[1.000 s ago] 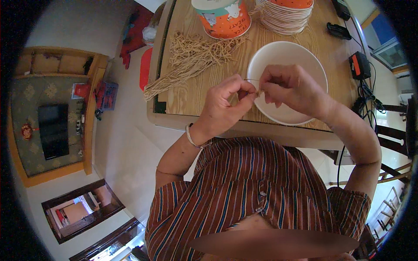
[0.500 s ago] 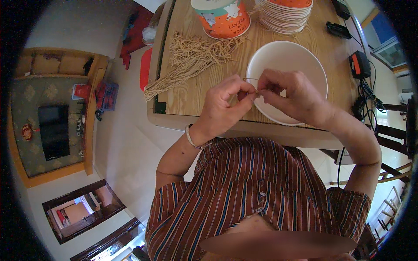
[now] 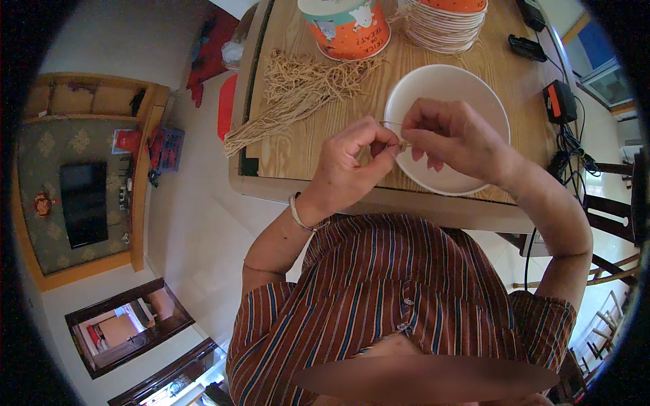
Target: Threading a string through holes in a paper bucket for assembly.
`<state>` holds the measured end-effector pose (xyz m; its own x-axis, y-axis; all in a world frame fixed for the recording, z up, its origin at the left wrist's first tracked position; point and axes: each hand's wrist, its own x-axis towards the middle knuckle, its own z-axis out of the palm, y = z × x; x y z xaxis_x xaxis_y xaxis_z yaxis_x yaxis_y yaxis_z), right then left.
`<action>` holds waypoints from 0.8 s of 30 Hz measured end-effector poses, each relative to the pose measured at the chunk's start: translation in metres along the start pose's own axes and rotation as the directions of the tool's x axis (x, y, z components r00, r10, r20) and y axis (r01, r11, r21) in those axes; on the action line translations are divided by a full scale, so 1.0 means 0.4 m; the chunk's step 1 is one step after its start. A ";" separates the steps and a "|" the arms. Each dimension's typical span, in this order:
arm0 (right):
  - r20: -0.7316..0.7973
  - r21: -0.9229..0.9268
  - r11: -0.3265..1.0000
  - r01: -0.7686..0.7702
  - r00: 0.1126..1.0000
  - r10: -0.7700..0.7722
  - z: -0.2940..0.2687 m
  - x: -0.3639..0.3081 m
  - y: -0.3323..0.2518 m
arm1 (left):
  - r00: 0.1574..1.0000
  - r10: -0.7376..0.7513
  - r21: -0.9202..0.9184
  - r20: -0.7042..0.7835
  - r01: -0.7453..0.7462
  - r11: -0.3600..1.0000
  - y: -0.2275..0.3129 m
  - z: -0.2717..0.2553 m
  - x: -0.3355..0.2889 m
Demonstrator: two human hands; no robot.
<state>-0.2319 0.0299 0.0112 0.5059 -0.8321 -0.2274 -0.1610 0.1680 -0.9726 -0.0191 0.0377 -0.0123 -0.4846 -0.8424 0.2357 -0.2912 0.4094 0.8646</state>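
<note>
A white round paper tub (image 3: 447, 80) stands at the table's near edge, its open inside facing up. Over its left rim, my left hand (image 3: 352, 166) pinches a thin tan cord (image 3: 391, 122) between thumb and forefinger. A small knotted bit of the cord (image 3: 404, 145) shows at those fingertips. My right hand (image 3: 460, 139) is above the tub's mouth, thumb and forefinger closed near the cord, the other fingers hanging loosely below. Its fingertips partly hide the cord. To the left lies a bundle of tan cords (image 3: 305, 88), tangled at one end and straight at the other.
An orange and teal printed tub (image 3: 349, 30) stands at the back of the wooden table (image 3: 291, 159). Beside it is a stack of paper tubs (image 3: 443, 27). A black and orange device (image 3: 559, 101) and black cables (image 3: 572, 159) are along the right edge.
My right hand has lifted slightly and turned, so its lower fingers now hang into view over the tub. The left hand keeps its pinch in nearly the same place.
</note>
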 end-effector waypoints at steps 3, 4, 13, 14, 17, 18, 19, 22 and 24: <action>-0.008 -0.039 0.999 0.035 0.999 -0.036 0.005 -0.004 0.006 | 1.000 0.001 -0.002 -0.005 -0.001 1.000 -0.001 0.000 0.000; -0.032 -0.177 0.971 0.158 0.986 -0.166 0.007 -0.004 0.025 | 1.000 0.003 -0.001 -0.004 -0.003 1.000 0.000 0.000 0.000; -0.060 -0.412 0.864 0.289 0.938 -0.342 0.010 -0.012 0.036 | 0.999 0.042 0.068 -0.004 -0.042 0.997 0.006 0.004 0.003; -0.061 -0.408 0.857 0.315 0.927 -0.369 0.010 -0.012 0.039 | 0.999 0.043 0.069 -0.004 -0.042 0.997 0.007 0.004 0.003; -0.053 -0.284 0.945 0.161 0.982 -0.183 0.015 -0.018 0.004 | 0.999 0.037 0.106 0.001 -0.036 0.994 0.008 0.004 0.003; -0.054 -0.284 0.945 0.161 0.982 -0.183 0.012 -0.018 -0.003 | 0.997 0.072 0.111 -0.019 -0.069 0.991 0.010 0.008 0.004; -0.031 -0.205 0.977 0.065 0.997 -0.073 0.006 -0.014 -0.008 | 0.994 0.107 0.117 -0.039 -0.102 0.988 0.011 0.011 0.005; 0.039 -0.091 0.993 -0.081 0.996 0.084 -0.010 -0.006 -0.019 | 0.986 0.158 0.146 -0.052 -0.149 0.978 0.010 0.014 0.008; 0.075 -0.057 0.990 -0.126 0.989 0.130 -0.014 -0.004 -0.016 | 0.986 0.160 0.145 -0.055 -0.151 0.978 0.004 0.014 0.007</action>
<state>-0.2362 0.0271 0.0179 0.5429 -0.7609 -0.3554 -0.2714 0.2415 -0.9317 -0.0255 0.0381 -0.0128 -0.4786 -0.7839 0.3955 -0.3314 0.5784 0.7454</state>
